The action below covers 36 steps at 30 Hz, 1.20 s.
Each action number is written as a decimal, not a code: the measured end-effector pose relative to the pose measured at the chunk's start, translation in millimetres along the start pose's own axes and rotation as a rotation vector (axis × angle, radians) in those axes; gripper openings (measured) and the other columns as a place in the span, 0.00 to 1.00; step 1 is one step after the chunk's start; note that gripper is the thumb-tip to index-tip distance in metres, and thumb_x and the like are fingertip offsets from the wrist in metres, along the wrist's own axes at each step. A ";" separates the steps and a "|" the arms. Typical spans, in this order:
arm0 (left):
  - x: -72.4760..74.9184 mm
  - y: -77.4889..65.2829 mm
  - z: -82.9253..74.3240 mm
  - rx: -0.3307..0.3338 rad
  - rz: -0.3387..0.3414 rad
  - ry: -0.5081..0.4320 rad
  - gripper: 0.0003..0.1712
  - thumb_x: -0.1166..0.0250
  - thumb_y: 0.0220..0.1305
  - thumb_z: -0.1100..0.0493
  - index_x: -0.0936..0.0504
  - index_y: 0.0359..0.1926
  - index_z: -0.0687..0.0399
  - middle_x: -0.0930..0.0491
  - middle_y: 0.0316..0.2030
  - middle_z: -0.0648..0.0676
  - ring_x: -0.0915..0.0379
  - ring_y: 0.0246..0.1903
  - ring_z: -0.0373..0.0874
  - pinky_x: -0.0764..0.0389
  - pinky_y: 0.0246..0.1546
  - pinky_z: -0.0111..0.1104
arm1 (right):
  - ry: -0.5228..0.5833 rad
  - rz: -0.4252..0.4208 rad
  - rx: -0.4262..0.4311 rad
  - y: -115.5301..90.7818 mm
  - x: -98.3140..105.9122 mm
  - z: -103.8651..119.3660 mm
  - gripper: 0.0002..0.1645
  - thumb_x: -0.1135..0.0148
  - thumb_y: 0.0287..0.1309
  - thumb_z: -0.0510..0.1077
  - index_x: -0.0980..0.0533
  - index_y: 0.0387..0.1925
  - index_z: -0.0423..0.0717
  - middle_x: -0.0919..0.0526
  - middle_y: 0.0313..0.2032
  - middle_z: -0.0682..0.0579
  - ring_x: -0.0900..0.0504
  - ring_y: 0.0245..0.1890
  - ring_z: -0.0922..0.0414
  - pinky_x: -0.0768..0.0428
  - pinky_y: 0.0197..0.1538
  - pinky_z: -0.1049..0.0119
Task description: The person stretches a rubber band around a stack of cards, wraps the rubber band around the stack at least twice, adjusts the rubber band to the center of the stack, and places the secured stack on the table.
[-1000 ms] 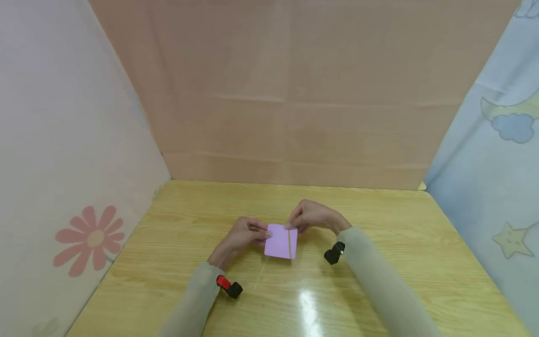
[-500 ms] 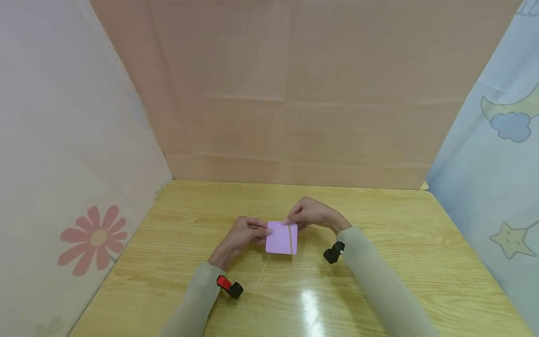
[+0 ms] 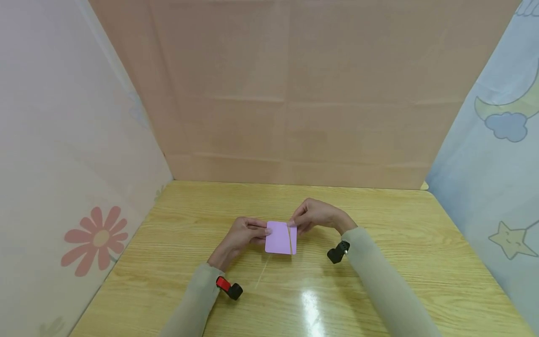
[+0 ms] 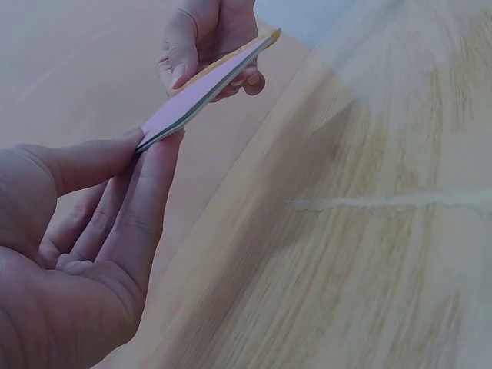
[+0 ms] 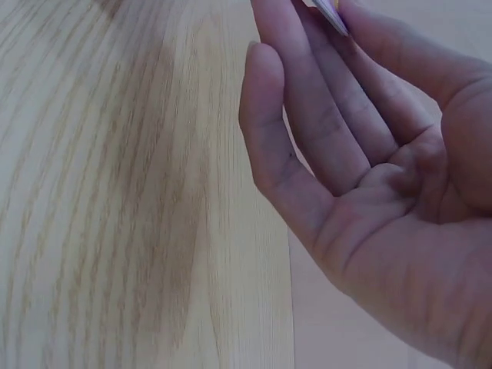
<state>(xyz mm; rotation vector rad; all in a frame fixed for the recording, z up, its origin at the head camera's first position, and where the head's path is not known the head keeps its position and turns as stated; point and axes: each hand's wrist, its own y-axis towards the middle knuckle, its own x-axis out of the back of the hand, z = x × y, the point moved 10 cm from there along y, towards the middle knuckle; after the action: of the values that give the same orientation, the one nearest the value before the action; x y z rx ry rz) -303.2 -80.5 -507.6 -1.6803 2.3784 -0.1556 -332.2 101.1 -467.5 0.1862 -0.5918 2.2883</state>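
Observation:
A thin, square pink card stack (image 3: 278, 238) is held up over the table in the head view. Seen edge-on in the left wrist view, it shows pale and dark layers. A tan rubber band (image 3: 290, 241) runs down its face near the right side, slightly slanted. My left hand (image 3: 241, 235) pinches the stack's left edge, thumb on the pink face and fingers behind. At the upper right corner, by the band's top end, my right hand (image 3: 316, 216) pinches with thumb and fingers. The right wrist view catches only a small corner of the stack (image 5: 330, 14) between thumb and fingers.
The wood-grain table (image 3: 202, 201) has a pale scratch (image 3: 262, 272) just in front of the hands. A tan backdrop (image 3: 286, 93) stands behind it, with patterned cloth at both sides. Each sleeve carries a small black wrist camera (image 3: 338, 252).
Since a second ago the stack's lower edge has risen slightly. Over the last half second my right hand has shifted a little to the right along the top edge. My left hand stays almost still.

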 end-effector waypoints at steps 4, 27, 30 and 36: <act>-1.1 -1.5 0.7 0.009 0.010 0.006 0.12 0.28 0.65 0.70 0.15 0.47 0.72 0.12 0.32 0.52 0.13 0.30 0.40 0.10 0.32 0.30 | 0.007 0.015 -0.002 -0.5 -1.6 -1.1 0.11 0.31 0.67 0.40 0.12 0.43 0.34 0.07 0.35 0.46 0.09 0.30 0.56 0.08 0.46 0.51; -21.0 -6.6 7.2 0.016 0.120 0.068 0.11 0.29 0.65 0.71 0.15 0.47 0.73 0.10 0.35 0.56 0.12 0.32 0.44 0.09 0.33 0.33 | -0.137 0.172 0.023 7.9 -32.2 17.0 0.09 0.29 0.65 0.40 0.10 0.34 0.37 0.09 0.27 0.53 0.12 0.25 0.60 0.10 0.34 0.62; -19.2 -6.0 8.4 0.020 0.102 0.060 0.11 0.28 0.65 0.71 0.14 0.47 0.72 0.10 0.34 0.54 0.12 0.32 0.43 0.09 0.33 0.33 | -0.131 0.138 0.006 8.9 -30.5 14.0 0.09 0.28 0.65 0.41 0.10 0.34 0.38 0.09 0.27 0.53 0.13 0.24 0.60 0.11 0.33 0.63; -12.2 -4.5 10.2 0.020 0.081 0.054 0.12 0.28 0.65 0.69 0.14 0.48 0.72 0.10 0.35 0.54 0.13 0.32 0.42 0.09 0.34 0.33 | -0.113 0.106 0.011 6.0 -24.4 7.9 0.10 0.29 0.67 0.44 0.10 0.38 0.41 0.08 0.32 0.50 0.10 0.30 0.58 0.08 0.39 0.56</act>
<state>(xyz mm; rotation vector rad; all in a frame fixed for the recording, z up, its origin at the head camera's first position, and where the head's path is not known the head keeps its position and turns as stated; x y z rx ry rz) -292.7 -70.2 -515.1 -1.5866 2.4708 -0.2128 -319.6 78.1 -470.1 0.2969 -0.6613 2.3955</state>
